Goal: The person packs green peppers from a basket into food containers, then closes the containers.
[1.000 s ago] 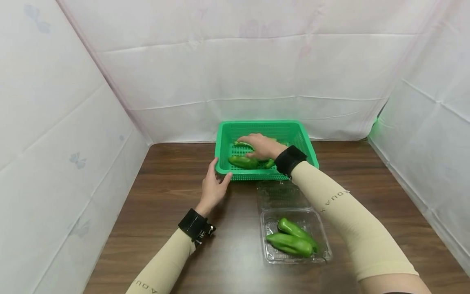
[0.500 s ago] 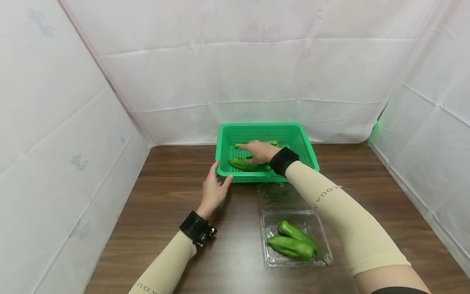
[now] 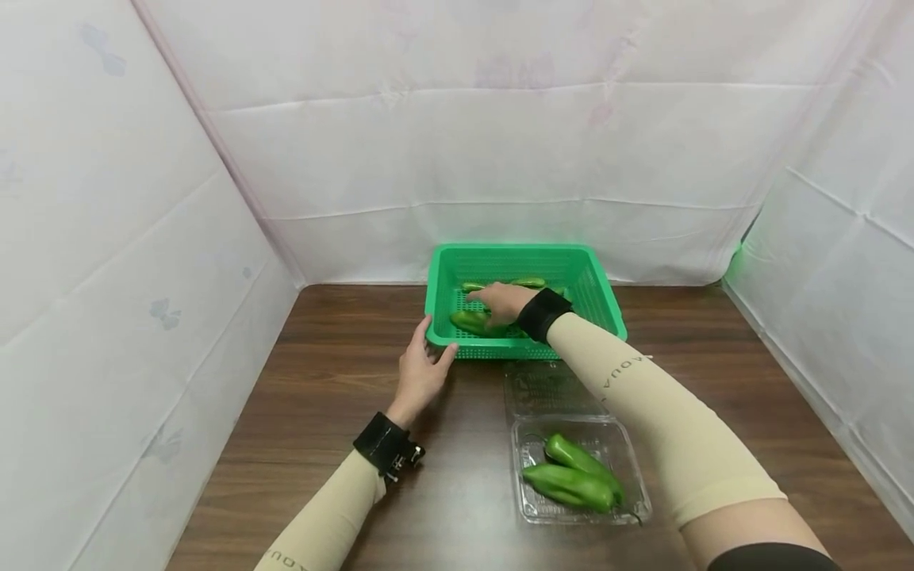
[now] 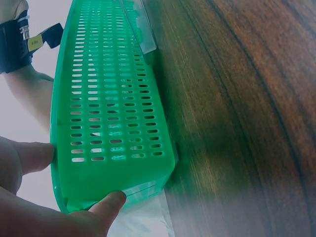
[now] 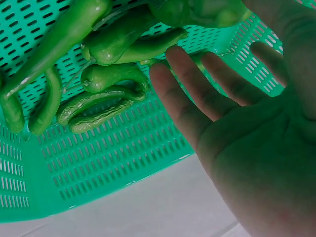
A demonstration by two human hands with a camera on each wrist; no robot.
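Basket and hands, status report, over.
Left hand grips basket at its near-left corner. Right hand open inside, fingers over the peppers, none held. Two peppers in the clear tray. Nothing in the way.

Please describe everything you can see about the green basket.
The basket is bright green plastic, rectangular and shallow, its walls and floor pierced with rows of slots. It sits flat on the brown wood table, near the white backdrop. Several green peppers lie inside. The left hand holds its near left corner; the right hand reaches in, fingers straight above the peppers.
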